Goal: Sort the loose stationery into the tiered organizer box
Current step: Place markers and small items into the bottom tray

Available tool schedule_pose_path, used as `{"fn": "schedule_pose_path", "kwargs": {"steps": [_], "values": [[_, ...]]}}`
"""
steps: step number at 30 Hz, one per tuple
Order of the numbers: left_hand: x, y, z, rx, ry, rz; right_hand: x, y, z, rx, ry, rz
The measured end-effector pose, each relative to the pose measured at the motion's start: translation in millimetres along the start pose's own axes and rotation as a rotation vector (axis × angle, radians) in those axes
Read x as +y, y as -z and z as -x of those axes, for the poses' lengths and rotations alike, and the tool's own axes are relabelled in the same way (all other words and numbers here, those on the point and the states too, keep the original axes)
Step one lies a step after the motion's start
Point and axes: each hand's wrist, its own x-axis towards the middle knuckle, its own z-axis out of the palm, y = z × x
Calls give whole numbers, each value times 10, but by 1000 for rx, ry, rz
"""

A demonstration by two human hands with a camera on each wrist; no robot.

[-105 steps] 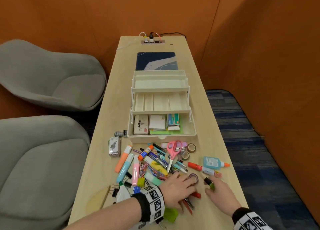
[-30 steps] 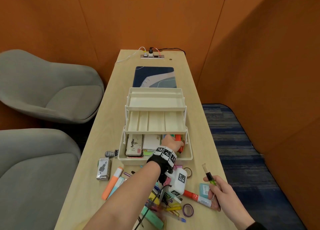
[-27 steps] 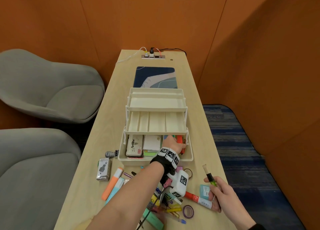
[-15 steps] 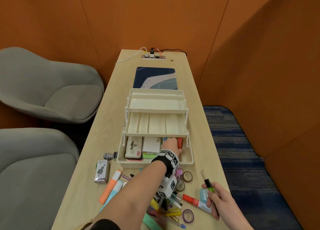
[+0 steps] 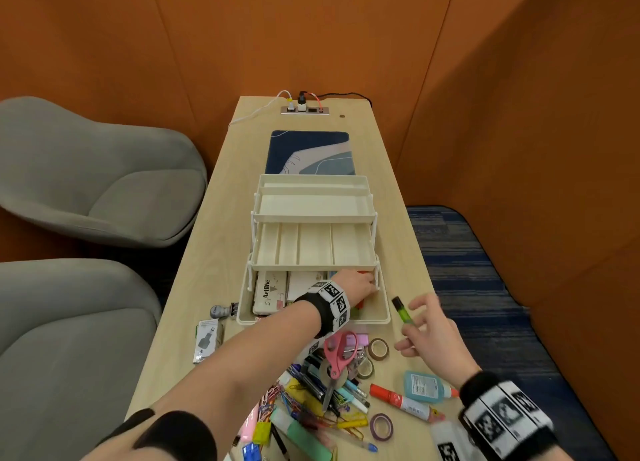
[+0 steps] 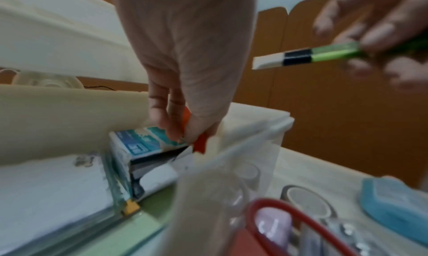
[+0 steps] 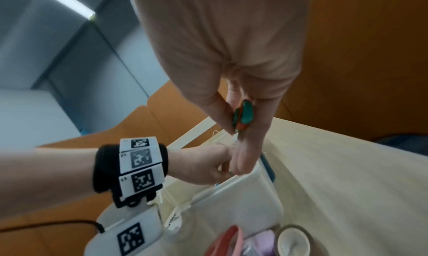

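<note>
The cream tiered organizer box (image 5: pixel 313 316) stands open mid-table, and its two upper trays are bare. My left hand (image 5: pixel 370 285) reaches into the right end of the bottom tray. There its fingertips pinch a red marker (image 6: pixel 200 141) next to a blue-and-white carton (image 6: pixel 148 142). My right hand (image 5: pixel 410 325) hovers just right of the box's front corner and pinches a translucent green marker (image 5: pixel 401 310) with a black band and white tip (image 6: pixel 301 57). Seen end-on, the green marker (image 7: pixel 243 116) sits between thumb and fingers. The loose pile (image 5: pixel 329 401) lies in front.
Pink scissors (image 5: pixel 341 353), tape rolls (image 5: pixel 377 349), a blue glue bottle (image 5: pixel 424 384), a red glue stick (image 5: pixel 398 398) and clips lie near the front edge. A white case (image 5: pixel 270 290) lies in the bottom tray. Grey chairs (image 5: pixel 86 183) stand left, a mat (image 5: pixel 310 152) behind the box.
My left hand has stayed in the bottom tray with the red marker, pushing further right. My right hand has lifted the green marker forward to beside the box.
</note>
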Motion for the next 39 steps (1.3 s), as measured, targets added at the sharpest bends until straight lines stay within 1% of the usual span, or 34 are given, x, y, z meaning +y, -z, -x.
{"fn": "schedule_pose_path", "kwargs": {"steps": [4, 6, 8, 10, 12, 14, 18, 21, 23, 26, 30, 34, 37, 39], "values": [[-14, 8, -45, -68, -14, -75, -115, -117, -308, -42, 41, 185], [-18, -33, -76, -80, -12, -105, -133, -171, -417, -27, 78, 291], [-14, -81, -88, -96, 2, -142, -119, -218, -504, -15, 136, 455], [-16, -103, -90, -114, 15, -126, -108, -257, -554, -47, 178, 587], [-28, -85, -70, -127, 9, -117, -99, -263, -569, -100, 183, 648], [-56, -69, -21, -115, -5, -104, -122, -260, -556, -150, 197, 733], [-131, -68, 132, -35, -43, -50, -169, -291, -547, -220, 286, 909], [-172, -110, 262, 16, -49, -7, -153, -351, -630, -254, 310, 989], [-173, -164, 321, 25, -59, 5, -137, -412, -707, -234, 332, 1026], [-155, -207, 369, 3, -40, 8, -129, -487, -831, -185, 346, 1063], [-128, -160, 409, -13, -23, 5, -187, -566, -906, -189, 321, 1164], [-150, -157, 434, -18, -22, 9, -194, -638, -934, -208, 256, 1256], [-168, -187, 432, -19, -21, 27, -172, -623, -955, -187, 214, 1264], [-169, -212, 420, -4, -5, 43, -166, -599, -949, -182, 212, 1233]]}}
